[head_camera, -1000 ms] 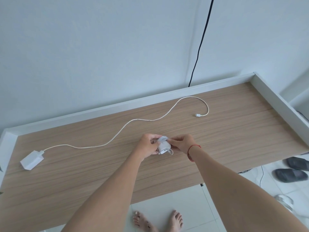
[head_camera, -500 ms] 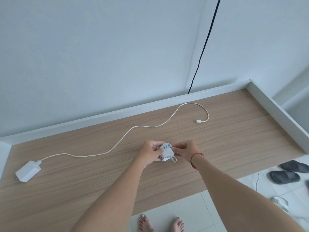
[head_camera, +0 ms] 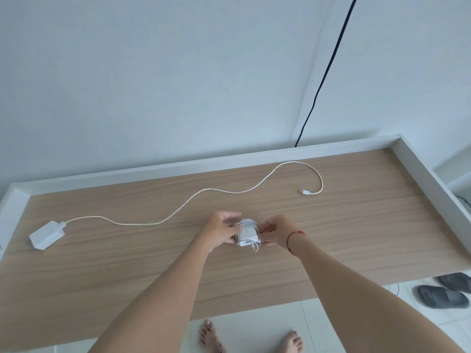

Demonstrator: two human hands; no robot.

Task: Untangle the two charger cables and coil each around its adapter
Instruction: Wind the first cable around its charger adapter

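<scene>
Where the wooden table shows its middle, head view: left hand and right hand both grip one white adapter, cord wound round it. Second adapter lies far left, its loose cable trailing rightward across the table.

Left hand and right hand hold a cable-wrapped adapter; other cable lies uncoiled across desk

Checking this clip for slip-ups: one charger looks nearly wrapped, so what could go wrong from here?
The loose end below the wrapped adapter looks untucked; if the left hand and right hand release, the coil may spring open. The other cable lies stretched out; tugging it could drag the second adapter.
</scene>
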